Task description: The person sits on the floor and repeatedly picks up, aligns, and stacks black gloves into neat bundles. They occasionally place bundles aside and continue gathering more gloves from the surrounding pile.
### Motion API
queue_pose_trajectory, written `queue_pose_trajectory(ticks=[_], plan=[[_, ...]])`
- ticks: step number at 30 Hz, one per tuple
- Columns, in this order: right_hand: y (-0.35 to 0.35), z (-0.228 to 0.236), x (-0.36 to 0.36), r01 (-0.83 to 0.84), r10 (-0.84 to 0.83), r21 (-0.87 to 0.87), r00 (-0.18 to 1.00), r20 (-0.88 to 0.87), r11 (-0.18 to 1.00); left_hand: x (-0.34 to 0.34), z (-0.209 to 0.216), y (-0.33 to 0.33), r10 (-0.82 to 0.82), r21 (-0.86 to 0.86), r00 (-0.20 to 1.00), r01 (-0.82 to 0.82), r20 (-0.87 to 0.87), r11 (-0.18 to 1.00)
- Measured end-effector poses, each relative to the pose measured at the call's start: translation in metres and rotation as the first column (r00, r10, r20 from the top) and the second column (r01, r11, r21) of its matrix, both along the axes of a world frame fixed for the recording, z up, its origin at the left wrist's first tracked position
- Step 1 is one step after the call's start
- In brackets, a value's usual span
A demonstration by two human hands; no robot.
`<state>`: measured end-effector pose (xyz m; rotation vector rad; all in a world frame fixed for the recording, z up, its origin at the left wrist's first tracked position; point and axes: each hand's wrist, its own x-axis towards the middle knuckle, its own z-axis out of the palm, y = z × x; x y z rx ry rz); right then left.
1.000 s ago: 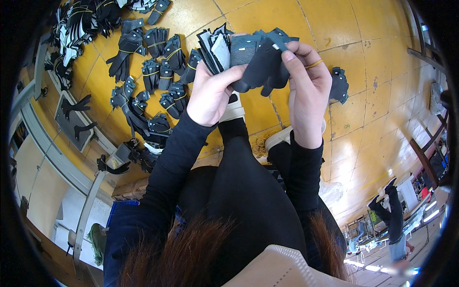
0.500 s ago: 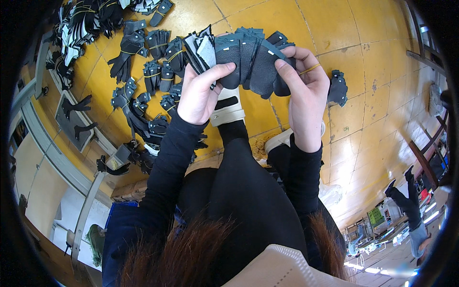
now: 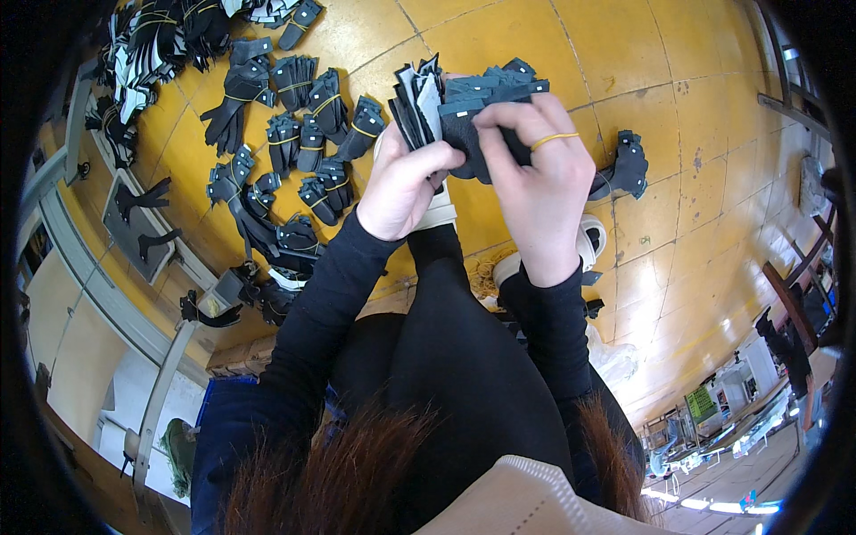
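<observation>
Between my two hands is a stack of black leather-like pieces [image 3: 457, 132] with dark green top edges and small white tags. Pale and black layers stand up at its left side. My left hand [image 3: 392, 183] grips that side, thumb pressed on the front. At the right, my right hand [image 3: 539, 174] pinches the pieces with bent fingers, which hide part of the stack. A yellow rubber band [image 3: 555, 138] loops round a finger of that hand.
Banded bundles of black pieces [image 3: 328, 111] cover the yellow tiled floor [image 3: 651, 53] on the left. Another dark bundle [image 3: 631, 165] lies right of my right hand. A metal frame [image 3: 98, 294] stands at left. My shoes are below the stack.
The fanned pieces are now drawn closer together. My left hand has shifted right, and my right hand has moved left, its fingers now bent over the front of the stack.
</observation>
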<state>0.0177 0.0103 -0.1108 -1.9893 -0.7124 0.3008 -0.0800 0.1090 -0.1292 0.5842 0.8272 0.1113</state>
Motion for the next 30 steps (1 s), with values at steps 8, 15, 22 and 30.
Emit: queue_pose_trajectory(ticks=[8, 15, 22, 30], plan=[[0.004, 0.005, -0.004, -0.073, 0.073, -0.048, 0.997, -0.004, 0.996, 0.008, -0.005, -0.009, -0.067, 0.096, 0.991, 0.056, 0.112, 0.994], [0.005, 0.005, -0.002, 0.021, -0.030, -0.055, 0.985, -0.172, 0.998, 0.001, 0.005, 0.001, 0.007, -0.140, 0.998, 0.003, 0.069, 0.990], [0.002, 0.001, 0.004, 0.077, -0.076, -0.005, 0.972, -0.224, 0.997, 0.005, 0.007, -0.002, 0.009, -0.044, 1.000, -0.010, -0.029, 0.999], [-0.003, 0.000, 0.008, 0.150, -0.137, 0.016, 0.938, -0.318, 0.989, 0.003, 0.003, -0.003, -0.107, 0.121, 0.989, 0.095, 0.098, 0.988]])
